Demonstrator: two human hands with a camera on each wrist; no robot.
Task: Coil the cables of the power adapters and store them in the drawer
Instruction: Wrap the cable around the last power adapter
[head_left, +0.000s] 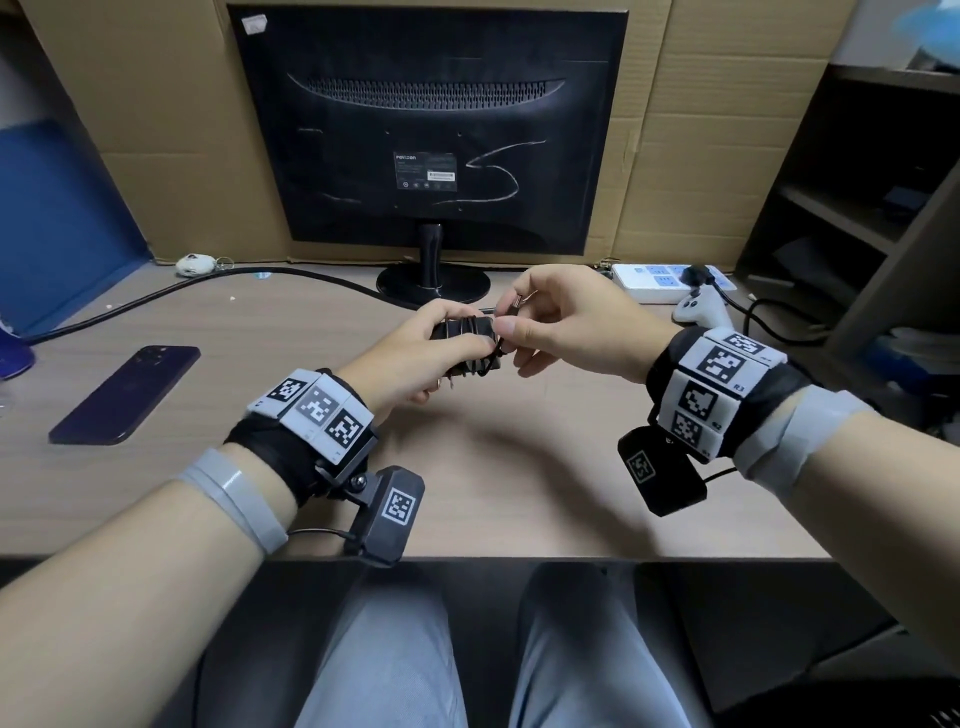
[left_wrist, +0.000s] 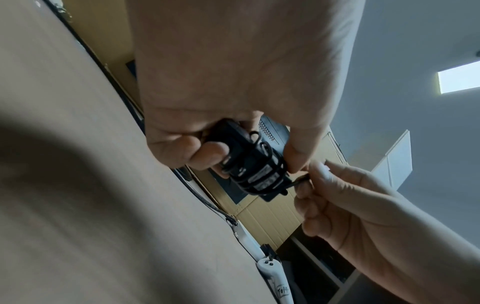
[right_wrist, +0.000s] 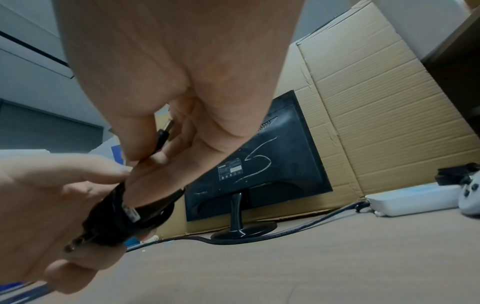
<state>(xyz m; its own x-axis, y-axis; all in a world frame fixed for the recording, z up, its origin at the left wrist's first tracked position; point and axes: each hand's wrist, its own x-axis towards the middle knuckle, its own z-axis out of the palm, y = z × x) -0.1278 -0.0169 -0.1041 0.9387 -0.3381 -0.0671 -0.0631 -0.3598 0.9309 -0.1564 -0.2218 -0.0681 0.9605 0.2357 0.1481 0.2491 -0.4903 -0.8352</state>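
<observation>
Two hands meet above the middle of the pale wood-grain desk (head_left: 156, 499), in front of the black flat-panel monitor (head_left: 426, 130) that stands with its back to the person.

The left hand (head_left: 410, 353) is curled round the small black rectangular power adapter (head_left: 465, 332), thumb on one side and fingers on the other, with the two metal plug prongs pointing down toward the desk. Its thin black cable (left_wrist: 262, 164) is already wound in several turns round the adapter body. The right hand (head_left: 566, 322) pinches the last free length between thumb and forefinger, and the black barrel plug with its metal tip (right_wrist: 165, 131) stands up between its fingers.

Judgement: the winding of this adapter is nearly complete. To finish well, the tail needs steady tension, the final turn laid flat beside the others, and the plug end tucked under a neighbouring turn so that the coil does not spring loose. The left thumb should pin the turns until the tuck is made.

Containers: the drawer is not in view in any picture, so its state and contents cannot be reported. The dark open shelving unit (head_left: 852, 171) at the right holds a few dim items that cannot be identified.
</observation>
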